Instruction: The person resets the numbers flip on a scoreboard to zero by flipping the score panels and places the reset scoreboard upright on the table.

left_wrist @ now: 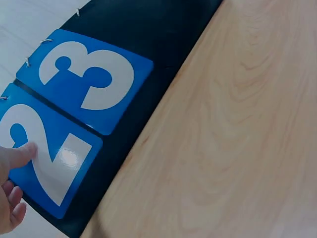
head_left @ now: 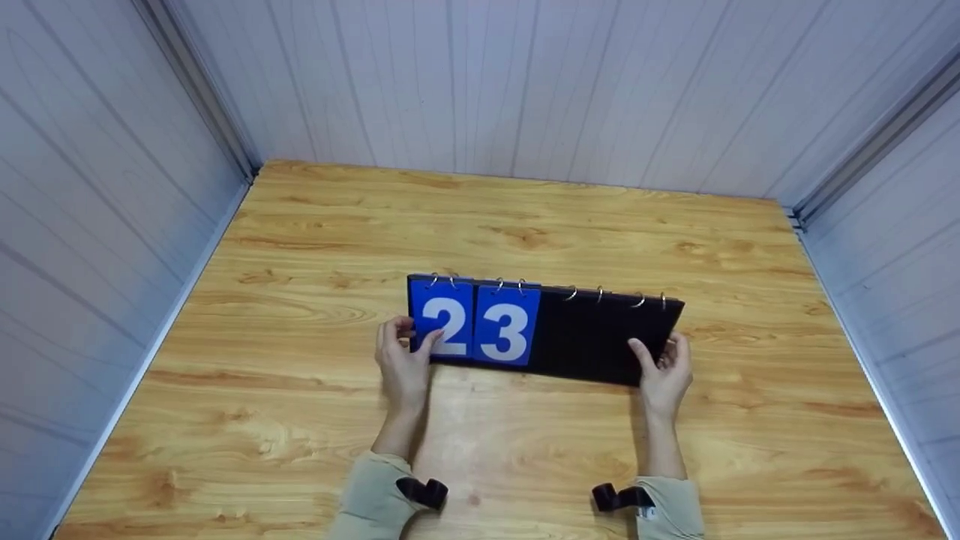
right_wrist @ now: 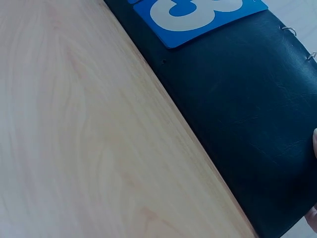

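A black flip scoreboard [head_left: 581, 337] with metal rings along its top edge is held between both hands over the wooden table. Two blue number cards hang on its left half, a "2" card [head_left: 442, 300] and a "3" card [head_left: 508, 356]; its right half is bare black. My left hand [head_left: 405, 367] grips the left end, thumb across the "2" card and fingers behind the edge. At the right end my right hand [head_left: 664, 375] pinches the board, thumb on the black front and fingers behind. The right wrist view shows only bits of that hand at its edge.
The wood-grain table [head_left: 517, 457] spreads around the board. A pale panel wall [head_left: 487, 90] rises at the back, with similar walls on the left [head_left: 82, 225] and right [head_left: 900, 247]. Black wrist mounts [head_left: 424, 493] sit at both sleeve cuffs.
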